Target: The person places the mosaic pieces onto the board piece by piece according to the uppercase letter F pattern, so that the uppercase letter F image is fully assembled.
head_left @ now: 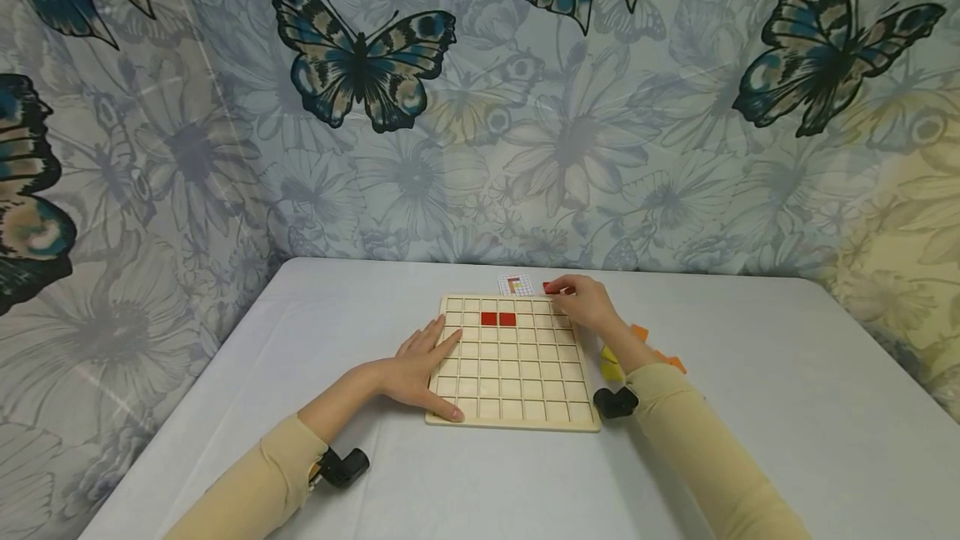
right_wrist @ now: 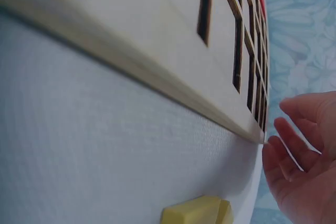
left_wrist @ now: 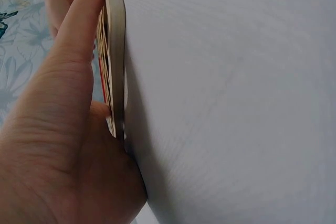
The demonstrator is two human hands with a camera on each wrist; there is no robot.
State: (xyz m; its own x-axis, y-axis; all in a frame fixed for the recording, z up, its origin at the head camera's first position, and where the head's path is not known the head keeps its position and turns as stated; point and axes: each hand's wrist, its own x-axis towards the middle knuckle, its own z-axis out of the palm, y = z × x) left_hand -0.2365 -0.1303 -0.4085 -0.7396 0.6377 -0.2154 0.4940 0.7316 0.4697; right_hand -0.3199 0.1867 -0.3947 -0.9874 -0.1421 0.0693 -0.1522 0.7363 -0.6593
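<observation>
A pale wooden grid board [head_left: 512, 363] lies flat on the white table. Two red square tiles [head_left: 498, 319] sit side by side in its second row from the far edge. My left hand [head_left: 420, 367] rests on the board's left edge with fingers spread, the thumb at the near left corner. My right hand [head_left: 588, 304] reaches past the far right corner, its fingertips right at another red tile [head_left: 550, 287]. In the right wrist view its fingers [right_wrist: 299, 142] are bent with a gap between them; I cannot tell whether they pinch that tile.
A small printed pattern card [head_left: 515, 285] lies behind the board. Yellow pieces [head_left: 611, 367] and orange pieces [head_left: 640, 332] lie at its right, partly under the right forearm. A butterfly-patterned cloth [head_left: 480, 148] hangs behind the table.
</observation>
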